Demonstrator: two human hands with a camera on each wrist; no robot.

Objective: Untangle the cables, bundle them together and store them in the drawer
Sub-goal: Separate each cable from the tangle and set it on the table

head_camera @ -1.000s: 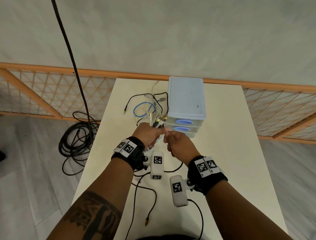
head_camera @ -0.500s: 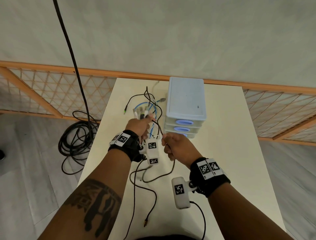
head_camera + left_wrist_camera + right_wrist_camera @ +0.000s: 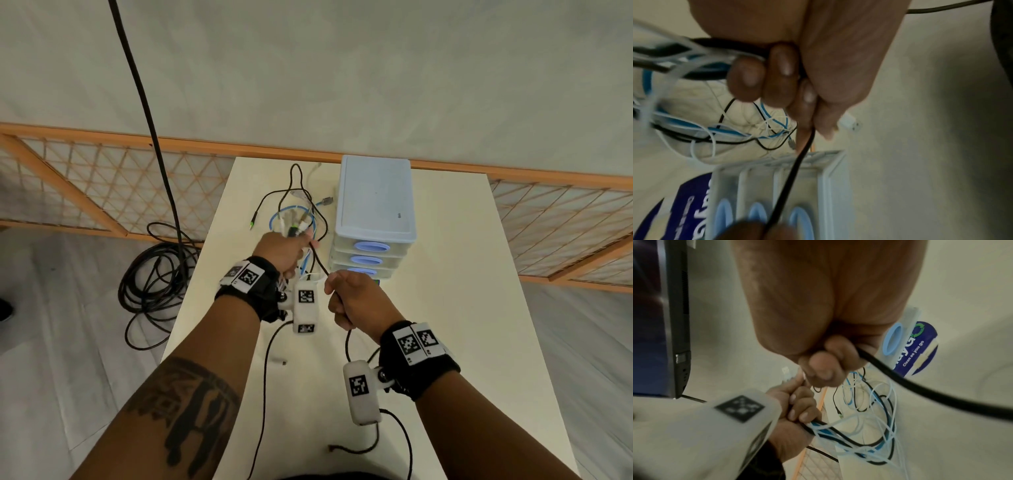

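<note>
Head view high, facing down over table [image 3: 445, 308]; 2 wrist views close, sharing cable tangle [image 3: 701, 129].

- Left hand [image 3: 281, 249], raised ahead, fingers [image 3: 781, 73] curled tight round a cable bundle [image 3: 294, 226].
- Right hand [image 3: 356, 301], fisted just beside it, grips a black cable [image 3: 318, 260].
- Both forearms extended forward.

Soft, even indoor light, faint shadows; head view bows at its edges (wrist views dimmer, motion-blurred).

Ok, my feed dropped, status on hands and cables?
Left hand grips cable bundle. Right hand grips black cable running from it. Drawer unit shut, drawers not yet opened.
</note>
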